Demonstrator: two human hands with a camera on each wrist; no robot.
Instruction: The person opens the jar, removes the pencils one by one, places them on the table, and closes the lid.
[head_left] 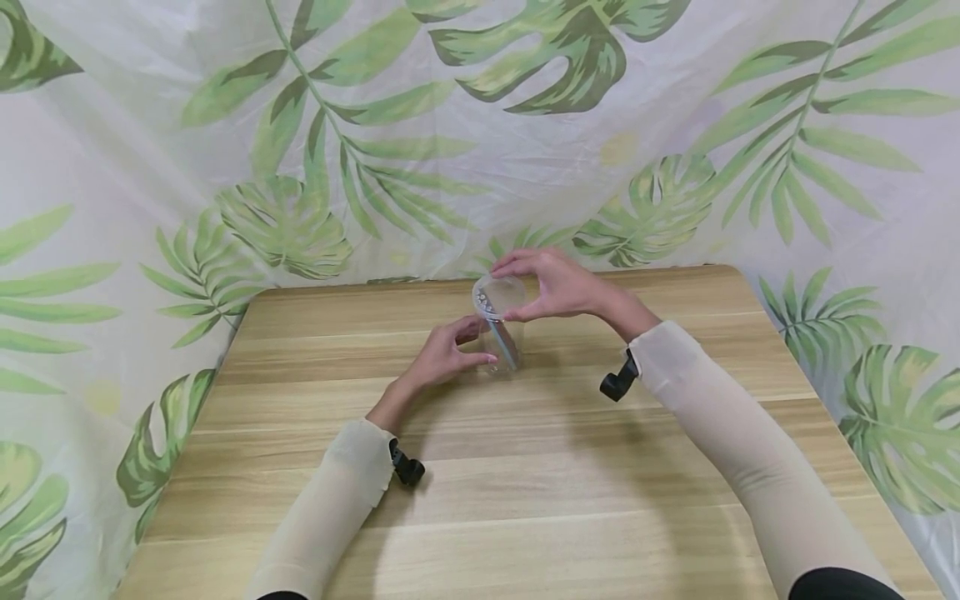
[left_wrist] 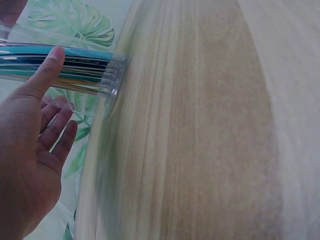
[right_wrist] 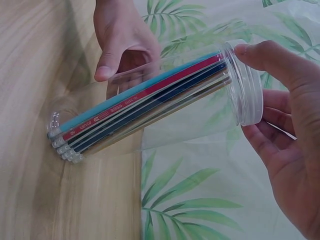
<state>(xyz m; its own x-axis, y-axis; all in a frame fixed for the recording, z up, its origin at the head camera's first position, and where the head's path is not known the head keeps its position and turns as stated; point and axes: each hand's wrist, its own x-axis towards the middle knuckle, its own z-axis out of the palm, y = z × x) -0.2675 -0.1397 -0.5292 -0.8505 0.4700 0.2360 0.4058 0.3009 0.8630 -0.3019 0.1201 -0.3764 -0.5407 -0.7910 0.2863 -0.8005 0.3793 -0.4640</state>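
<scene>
A clear plastic jar stands near the far edge of the table. Several pencils, among them light blue, red and dark blue ones, lean together inside it. My right hand grips the translucent lid at the top, its thumb on one side and fingers on the other. Lower down, my left hand holds the jar's body from the left, with the thumb at the front and fingers behind. Clear caps show on the pencils' lower ends in the right wrist view.
The wooden table ends just behind the jar. A leaf-patterned cloth hangs behind it and continues along both sides. Each wrist wears a black camera mount, such as the right mount, over a pale sleeve.
</scene>
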